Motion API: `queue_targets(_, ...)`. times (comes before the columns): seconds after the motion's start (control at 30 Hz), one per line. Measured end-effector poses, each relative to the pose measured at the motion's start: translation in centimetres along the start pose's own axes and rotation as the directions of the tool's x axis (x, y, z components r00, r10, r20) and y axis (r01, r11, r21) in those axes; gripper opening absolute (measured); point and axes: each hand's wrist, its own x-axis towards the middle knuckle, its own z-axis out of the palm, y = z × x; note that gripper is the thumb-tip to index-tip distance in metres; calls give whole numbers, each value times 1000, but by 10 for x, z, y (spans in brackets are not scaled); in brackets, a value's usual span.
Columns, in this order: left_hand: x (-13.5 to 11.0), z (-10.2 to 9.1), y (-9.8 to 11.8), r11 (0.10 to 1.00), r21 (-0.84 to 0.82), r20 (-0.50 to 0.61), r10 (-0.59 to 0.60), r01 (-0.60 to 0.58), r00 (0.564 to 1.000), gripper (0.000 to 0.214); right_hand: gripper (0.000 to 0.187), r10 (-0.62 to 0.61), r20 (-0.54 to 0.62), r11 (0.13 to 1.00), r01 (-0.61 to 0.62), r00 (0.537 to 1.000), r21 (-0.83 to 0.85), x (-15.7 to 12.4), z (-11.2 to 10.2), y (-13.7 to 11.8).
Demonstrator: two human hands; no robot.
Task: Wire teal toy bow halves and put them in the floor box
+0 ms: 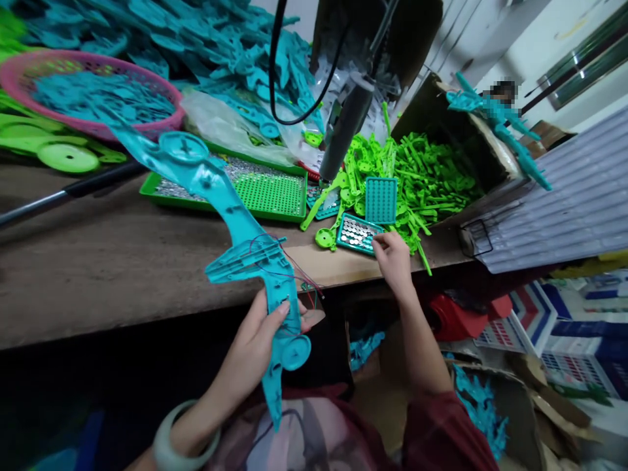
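Note:
My left hand (260, 340) is closed around a long teal plastic toy shell (230, 209), with thin red and purple wires and a tiny board dangling at its middle. The shell reaches up over the wooden workbench (98, 261). My right hand (390, 255) rests at the edge of a small teal tray (357, 233) filled with silver button cells, fingers pinched at its corner. What the fingers hold, if anything, is too small to see. An empty teal tray (381, 199) leans just behind it.
A green tray (265, 193) of small metal parts lies mid-bench. Behind it stand a pink basket (93, 91) of teal parts, a heap of lime-green plastic pieces (422, 173) spilling from a cardboard box, and a dark tool with a black cable (343, 124). Boxes crowd the floor at right.

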Motion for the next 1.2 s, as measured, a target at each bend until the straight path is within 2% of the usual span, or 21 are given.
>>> queue_targets(0.07, 2, -1, -2, 1000, 2, -10, 14, -14, 1000, 43, 12, -22, 186, 999, 26, 982, -20, 15, 2, 26)
queue_targets(0.13, 2, -3, -5, 1000, 4, 6, 7, -7, 1000, 41, 15, -81, 298, 995, 93, 951, -25, 20, 7, 40)
queue_targets(0.27, 2, -6, -6, 999, 27, 17, 18, -19, 1000, 35, 13, -176, 362, 983, 186, 916, 7, 20, 12, 52)
queue_targets(0.43, 4, 1, 1, 997, 78, 26, 3, -6, 1000, 35, 9, -267, 443, 962, 264, 856, 69, 30, 3, 54)
queue_targets(0.5, 3, 4, 2, 994, 104, 37, 17, -21, 999, 37, 10, -286, 360, 958, 271, 888, 93, 25, 0, 36)
queue_targets(0.57, 2, 6, 2, 989, 143, 67, 38, -47, 997, 38, 8, -307, 186, 948, 284, 933, 143, 6, 3, 3)
queue_targets(0.6, 1, 6, 2, 985, 164, 88, 45, -59, 995, 40, 7, -329, 92, 934, 309, 940, 177, -7, 6, -17)
queue_targets(0.63, 1, 7, 1, 980, 182, 107, 58, -77, 993, 43, 8, -360, 30, 915, 347, 932, 206, -21, 10, -36)
queue_targets(0.67, 0, 7, -1, 974, 201, 123, 78, -102, 989, 47, 9, -431, -12, 877, 422, 902, 230, -35, 16, -55)
queue_targets(0.77, -4, 6, -5, 948, 263, 136, 148, -180, 980, 57, 17, -562, -43, 804, 558, 826, 206, -65, 31, -92)
queue_targets(0.83, -6, 4, -8, 934, 297, 149, 162, -200, 975, 63, 19, -609, -14, 782, 603, 793, 156, -74, 36, -99)
queue_targets(0.93, -10, 2, -10, 923, 334, 177, 140, -193, 974, 66, 22, -660, 93, 750, 650, 745, 123, -77, 31, -96)
queue_targets(1.0, -12, 1, -11, 908, 366, 192, 143, -206, 971, 66, 23, -647, 183, 762, 626, 740, 165, -77, 22, -94)
queue_targets(1.07, -14, 2, -12, 877, 418, 215, 158, -237, 964, 68, 19, -572, 254, 817, 514, 780, 262, -77, 15, -92)
queue_targets(1.13, -17, 2, -14, 842, 469, 248, 163, -266, 955, 71, 11, -415, 339, 876, 270, 844, 399, -78, 11, -91)
queue_targets(1.2, -19, 2, -17, 833, 482, 293, 141, -273, 946, 67, 10, -203, 460, 864, -63, 864, 500, -79, 10, -88)
